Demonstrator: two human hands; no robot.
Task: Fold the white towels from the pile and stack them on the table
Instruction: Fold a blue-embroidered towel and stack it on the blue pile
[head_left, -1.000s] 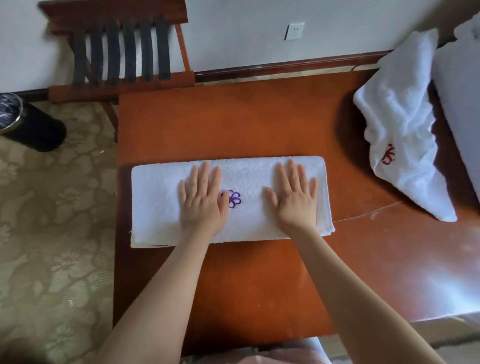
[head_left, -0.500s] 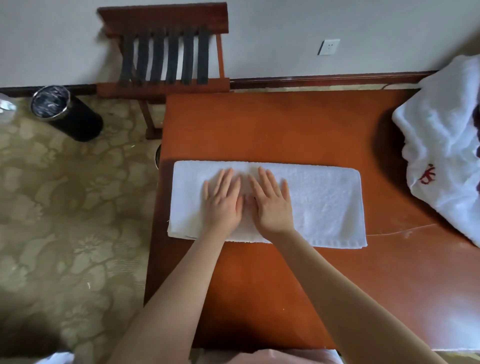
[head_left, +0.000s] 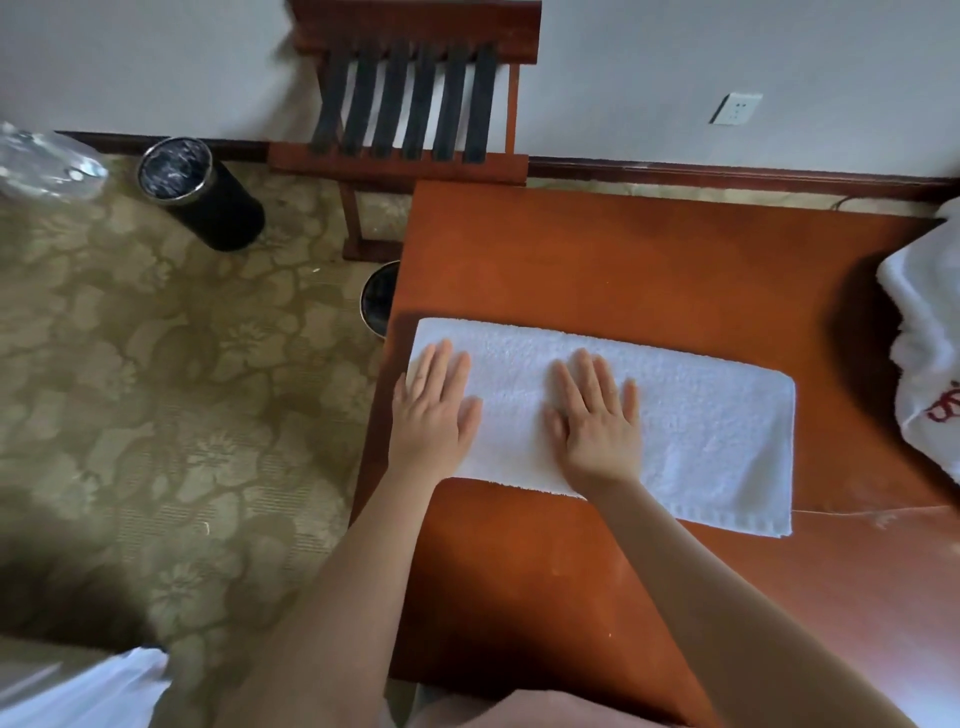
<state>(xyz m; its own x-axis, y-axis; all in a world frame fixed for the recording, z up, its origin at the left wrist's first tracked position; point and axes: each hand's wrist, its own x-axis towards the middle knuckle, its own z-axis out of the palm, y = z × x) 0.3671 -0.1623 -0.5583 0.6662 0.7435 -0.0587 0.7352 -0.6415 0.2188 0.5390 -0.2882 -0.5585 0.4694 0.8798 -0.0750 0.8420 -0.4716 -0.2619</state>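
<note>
Folded white towel (head_left: 691, 426) lies flat on the desk (head_left: 597, 249), at its left edge. Left hand (head_left: 434, 415) rests spread, palm down, on the towel's left end; right hand (head_left: 595, 415) spread flat mid-towel. Unfolded towel pile (head_left: 930, 364) at desk's right edge.

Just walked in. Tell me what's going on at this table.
A person is folding white towels. Both hands lie flat, fingers straight, on a folded towel on the wooden table: the left hand at its left end, the right hand near the middle. A rumpled pile of towels waits at the table's right edge. No other folded towel shows.
</note>
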